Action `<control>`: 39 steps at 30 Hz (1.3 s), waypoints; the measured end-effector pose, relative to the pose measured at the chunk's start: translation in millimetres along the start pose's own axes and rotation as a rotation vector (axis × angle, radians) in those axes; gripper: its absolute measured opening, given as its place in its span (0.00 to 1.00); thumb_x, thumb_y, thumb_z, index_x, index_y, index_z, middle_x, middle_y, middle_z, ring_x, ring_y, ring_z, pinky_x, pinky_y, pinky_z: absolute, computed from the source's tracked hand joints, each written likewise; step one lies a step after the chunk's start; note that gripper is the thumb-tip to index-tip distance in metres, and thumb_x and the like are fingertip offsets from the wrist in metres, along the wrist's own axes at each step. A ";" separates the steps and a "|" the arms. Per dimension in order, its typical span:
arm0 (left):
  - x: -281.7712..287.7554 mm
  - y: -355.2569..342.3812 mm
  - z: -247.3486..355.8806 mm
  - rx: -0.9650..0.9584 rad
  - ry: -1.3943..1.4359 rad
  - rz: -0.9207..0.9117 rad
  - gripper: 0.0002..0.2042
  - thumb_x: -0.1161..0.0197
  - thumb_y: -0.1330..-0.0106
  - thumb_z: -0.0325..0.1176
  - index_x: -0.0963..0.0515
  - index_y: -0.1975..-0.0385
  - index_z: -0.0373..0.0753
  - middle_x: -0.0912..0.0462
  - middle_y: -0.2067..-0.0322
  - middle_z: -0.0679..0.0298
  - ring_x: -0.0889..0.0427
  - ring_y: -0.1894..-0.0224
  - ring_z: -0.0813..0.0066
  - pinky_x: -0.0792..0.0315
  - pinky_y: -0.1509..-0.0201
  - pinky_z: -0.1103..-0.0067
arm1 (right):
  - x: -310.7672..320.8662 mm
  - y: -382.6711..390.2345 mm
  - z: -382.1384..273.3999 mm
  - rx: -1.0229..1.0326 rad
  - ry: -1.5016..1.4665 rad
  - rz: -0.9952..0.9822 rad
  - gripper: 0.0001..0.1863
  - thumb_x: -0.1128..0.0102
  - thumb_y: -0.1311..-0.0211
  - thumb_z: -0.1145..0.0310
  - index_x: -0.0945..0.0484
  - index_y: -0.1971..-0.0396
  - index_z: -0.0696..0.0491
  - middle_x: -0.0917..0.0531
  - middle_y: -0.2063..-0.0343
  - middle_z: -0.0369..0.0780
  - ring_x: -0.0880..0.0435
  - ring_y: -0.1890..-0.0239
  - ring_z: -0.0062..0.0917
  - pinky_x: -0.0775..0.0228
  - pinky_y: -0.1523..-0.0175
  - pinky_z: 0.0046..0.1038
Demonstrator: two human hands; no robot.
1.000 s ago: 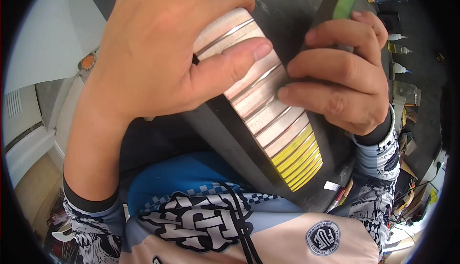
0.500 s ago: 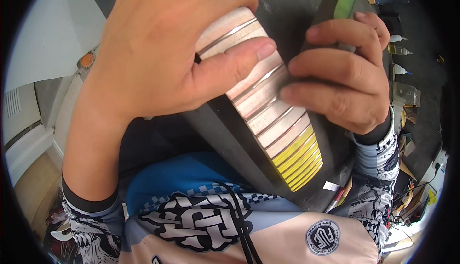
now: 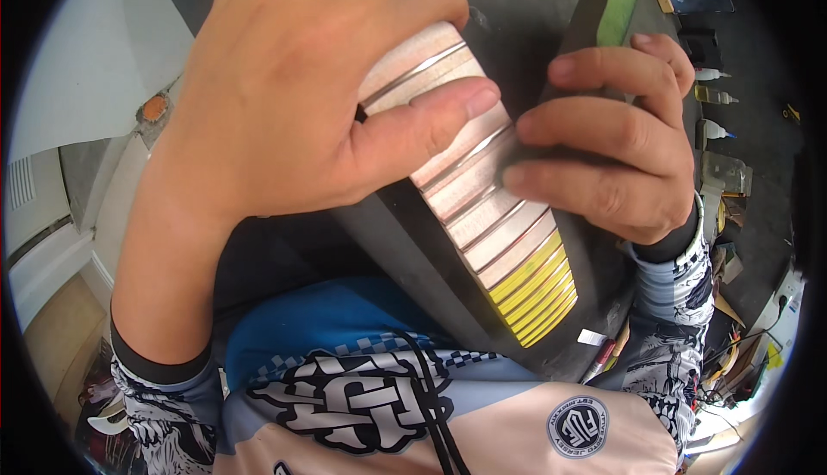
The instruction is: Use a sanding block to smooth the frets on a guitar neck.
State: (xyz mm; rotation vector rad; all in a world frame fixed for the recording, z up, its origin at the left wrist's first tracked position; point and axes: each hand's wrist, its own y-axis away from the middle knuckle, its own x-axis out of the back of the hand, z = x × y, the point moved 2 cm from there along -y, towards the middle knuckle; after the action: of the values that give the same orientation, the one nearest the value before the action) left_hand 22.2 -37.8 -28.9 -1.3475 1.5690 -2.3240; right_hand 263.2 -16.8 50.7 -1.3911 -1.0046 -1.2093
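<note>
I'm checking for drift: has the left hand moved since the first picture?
Yes: the left hand has moved slightly right, nearer the yellow dropper bottle.

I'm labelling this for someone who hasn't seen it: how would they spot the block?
Right of centre in the picture, find the right hand. The dark, straight-edged block lies in its fingers, jutting beyond them toward the top edge. Its green end sets it apart from the pale, ridged strip beside it.

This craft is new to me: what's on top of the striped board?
The left hand lies across part of the striped board; thin shiny strips cross it, including its yellow end. From here, the right hand overlaps its edge. Whatever they cover is hidden.
</note>
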 end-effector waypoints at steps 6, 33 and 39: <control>-2.3 -2.3 3.5 0.012 -0.001 -0.005 0.15 0.30 0.43 0.42 0.17 0.65 0.36 0.19 0.64 0.57 0.21 0.56 0.57 0.32 0.47 0.66 | 0.9 -2.4 3.7 0.018 -0.003 -0.015 0.13 0.35 0.51 0.62 0.10 0.63 0.38 0.13 0.58 0.31 0.18 0.48 0.34 0.40 0.38 0.46; -3.1 1.9 2.0 0.029 0.001 -0.045 0.15 0.31 0.43 0.42 0.17 0.65 0.36 0.19 0.63 0.57 0.21 0.55 0.57 0.33 0.47 0.66 | -1.2 -0.2 3.9 -0.011 -0.013 0.011 0.13 0.36 0.52 0.62 0.09 0.65 0.38 0.13 0.59 0.30 0.19 0.50 0.33 0.38 0.39 0.45; 1.9 5.7 -2.5 0.027 -0.003 -0.053 0.15 0.31 0.43 0.42 0.17 0.64 0.36 0.19 0.63 0.57 0.21 0.55 0.57 0.33 0.46 0.66 | 1.7 -1.6 5.1 0.000 -0.030 -0.017 0.13 0.35 0.52 0.60 0.09 0.65 0.38 0.13 0.57 0.30 0.19 0.49 0.33 0.40 0.38 0.46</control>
State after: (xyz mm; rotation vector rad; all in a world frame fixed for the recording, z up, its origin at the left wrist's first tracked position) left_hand 17.0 -39.7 -32.3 -1.4037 1.5136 -2.3629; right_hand 262.7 -11.5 52.6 -1.4073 -1.0392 -1.2035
